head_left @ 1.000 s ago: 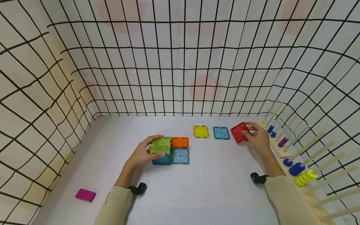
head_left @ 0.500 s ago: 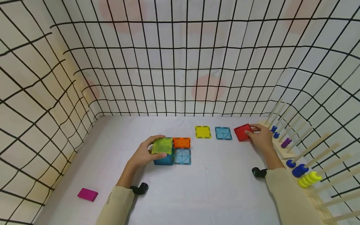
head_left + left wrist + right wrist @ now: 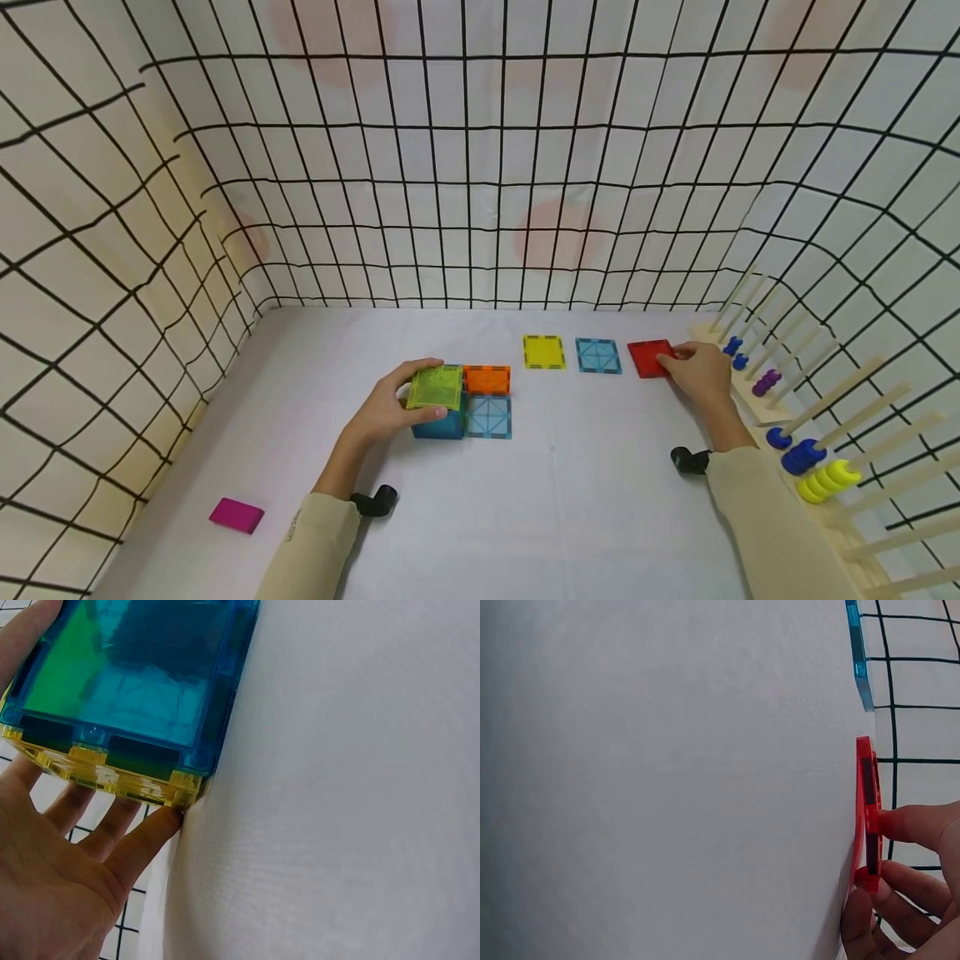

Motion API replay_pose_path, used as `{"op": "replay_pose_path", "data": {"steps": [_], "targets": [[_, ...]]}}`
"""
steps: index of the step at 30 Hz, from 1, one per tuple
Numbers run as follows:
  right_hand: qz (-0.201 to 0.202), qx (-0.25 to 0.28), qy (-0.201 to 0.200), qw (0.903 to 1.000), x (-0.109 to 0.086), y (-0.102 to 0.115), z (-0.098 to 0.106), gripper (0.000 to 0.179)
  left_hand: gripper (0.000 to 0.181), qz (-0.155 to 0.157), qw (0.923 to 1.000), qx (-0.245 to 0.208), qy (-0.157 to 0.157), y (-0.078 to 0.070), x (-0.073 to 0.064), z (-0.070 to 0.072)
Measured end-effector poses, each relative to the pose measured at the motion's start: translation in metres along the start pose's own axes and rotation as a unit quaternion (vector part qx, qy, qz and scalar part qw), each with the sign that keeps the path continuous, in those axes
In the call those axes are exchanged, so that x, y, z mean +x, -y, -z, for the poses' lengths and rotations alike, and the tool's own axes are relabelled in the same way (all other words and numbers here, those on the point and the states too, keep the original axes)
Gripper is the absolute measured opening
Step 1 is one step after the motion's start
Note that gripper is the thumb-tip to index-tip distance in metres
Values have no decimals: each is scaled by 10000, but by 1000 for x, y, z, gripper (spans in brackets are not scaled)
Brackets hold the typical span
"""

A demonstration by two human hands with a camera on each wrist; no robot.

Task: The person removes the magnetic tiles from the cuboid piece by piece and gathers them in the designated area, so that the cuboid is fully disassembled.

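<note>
The red tile (image 3: 651,358) is on the right part of the white table (image 3: 555,500), close to flat; being square, it has no long axis, and its far edge runs roughly crosswise. The right hand (image 3: 702,373) pinches its right side. The right-wrist view, seeing the tile edge-on, shows what the head view hides: dark strips along the rim and fingertips tucked at the lower edge, opposite the thumb.

Left of it lie a blue tile (image 3: 598,356), then a yellow tile (image 3: 543,352).

Farther left, the left hand (image 3: 386,410) holds the cube (image 3: 438,425), thumb and fingers wide apart around it. Its wrist view alone reveals a yellow wall (image 3: 105,774) facing the palm, fingers spread beside it.

Both forearms reach forward, slanting inward.
</note>
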State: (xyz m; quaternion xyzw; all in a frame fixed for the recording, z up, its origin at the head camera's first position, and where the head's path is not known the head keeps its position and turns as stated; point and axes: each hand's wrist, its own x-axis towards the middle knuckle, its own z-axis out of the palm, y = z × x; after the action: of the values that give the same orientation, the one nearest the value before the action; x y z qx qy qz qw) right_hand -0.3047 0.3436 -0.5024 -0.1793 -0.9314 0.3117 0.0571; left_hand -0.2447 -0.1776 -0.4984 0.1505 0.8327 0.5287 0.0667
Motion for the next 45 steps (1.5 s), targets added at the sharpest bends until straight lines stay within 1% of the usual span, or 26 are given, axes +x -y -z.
{"op": "replay_pose_path", "data": {"steps": [4,7,11,14,18,21,26,29,31,36,39,41,45], "targets": [[-8,-92,46,9999,-2,1,3,52,79,-13,10000,28,-10,1,1,-2],[28,-117,27,9999,-2,-1,3,51,77,-30,10000,45,-26,1,2,-2],[-36,-18,41,10000,-6,1,3,54,76,-27,10000,68,-40,1,1,-1],[38,127,6,9999,-13,6,2,55,78,-34,10000,77,-54,-1,0,0],[472,369,-188,9980,-24,17,3,54,78,-72,9999,104,-86,-5,1,1],[886,554,-280,9941,-32,27,3,51,78,-82,9998,126,-103,-6,3,2],[1535,879,-182,9841,-49,43,-5,47,80,-63,9998,159,-95,-4,3,3],[1794,976,-56,9789,-60,52,-12,51,78,-28,9998,165,-81,-3,2,4],[1893,1082,81,9759,-67,58,-16,51,76,-22,9999,151,-50,-3,0,4],[2114,1496,677,9635,-82,77,-27,51,73,-42,9999,106,-8,-4,-1,6],[2209,1548,1006,9577,-89,90,-35,56,73,-57,10000,69,-16,-5,0,8],[2234,1499,1156,9562,-94,97,-42,58,73,-33,10000,32,15,-5,0,8],[2298,1464,1482,9507,-104,109,-55,58,73,-1,9999,-56,95,-5,-2,8]]}}
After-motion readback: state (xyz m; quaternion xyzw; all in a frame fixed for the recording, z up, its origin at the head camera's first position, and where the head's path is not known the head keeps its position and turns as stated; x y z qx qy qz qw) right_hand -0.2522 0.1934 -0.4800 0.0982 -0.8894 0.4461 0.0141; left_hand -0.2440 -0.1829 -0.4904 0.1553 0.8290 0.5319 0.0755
